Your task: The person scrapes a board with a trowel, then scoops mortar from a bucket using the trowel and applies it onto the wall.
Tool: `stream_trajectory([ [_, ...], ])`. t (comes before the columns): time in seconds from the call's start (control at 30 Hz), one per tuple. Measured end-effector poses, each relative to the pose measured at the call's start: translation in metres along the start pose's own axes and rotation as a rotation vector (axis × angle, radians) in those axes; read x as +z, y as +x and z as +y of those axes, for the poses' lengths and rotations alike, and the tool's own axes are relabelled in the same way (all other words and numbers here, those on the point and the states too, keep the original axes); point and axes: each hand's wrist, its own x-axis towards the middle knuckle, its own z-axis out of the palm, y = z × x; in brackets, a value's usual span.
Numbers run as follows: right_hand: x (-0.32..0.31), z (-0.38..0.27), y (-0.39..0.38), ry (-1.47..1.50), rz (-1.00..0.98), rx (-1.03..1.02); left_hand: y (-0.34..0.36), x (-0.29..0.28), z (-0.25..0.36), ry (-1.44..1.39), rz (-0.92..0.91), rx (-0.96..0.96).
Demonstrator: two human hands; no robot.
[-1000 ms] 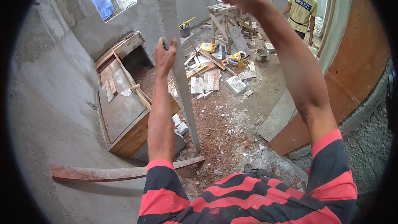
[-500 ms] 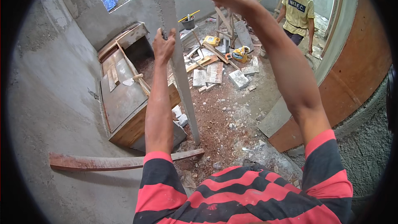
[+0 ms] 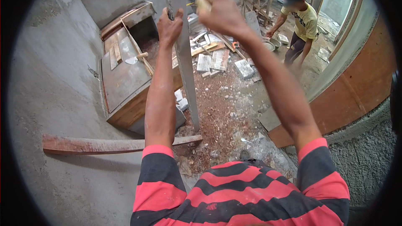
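Grey plastered walls [image 3: 50, 67] surround the work, with a grey upright [image 3: 186, 71] standing left of centre, its top out of view. Its edge is clasped by the left hand [image 3: 169, 29], fingers curled round; a blurred, pale-handled tool [image 3: 204, 6] is enclosed in the right fist [image 3: 226, 14], just right. Tool work beside the upright is apparently in hand; a firm left hold and controlled stroke seem called for. Broken blocks [image 3: 204, 62] lie beyond; a stooping co-worker [image 3: 305, 23] is seen far right.

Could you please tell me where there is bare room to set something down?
The grey panel has a bare patch, bordered by the wooden slats, the wooden-handled tool and the panel's near edge. Straight ahead is crowded with planks and pale blocks; nearer, rubble litters the floor.
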Motion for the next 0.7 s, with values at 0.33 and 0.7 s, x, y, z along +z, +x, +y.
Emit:
stream_trajectory([
  [0.33, 0.154, 0.094, -0.21, 0.206, -0.518, 0.437, -0.004, -0.034, -0.019, -0.105, -0.021, 0.052],
  [0.7, 0.15, 0.076, -0.228, 0.382, -0.366, 0.35, -0.012, -0.069, -0.042, -0.997, -0.488, -0.224],
])
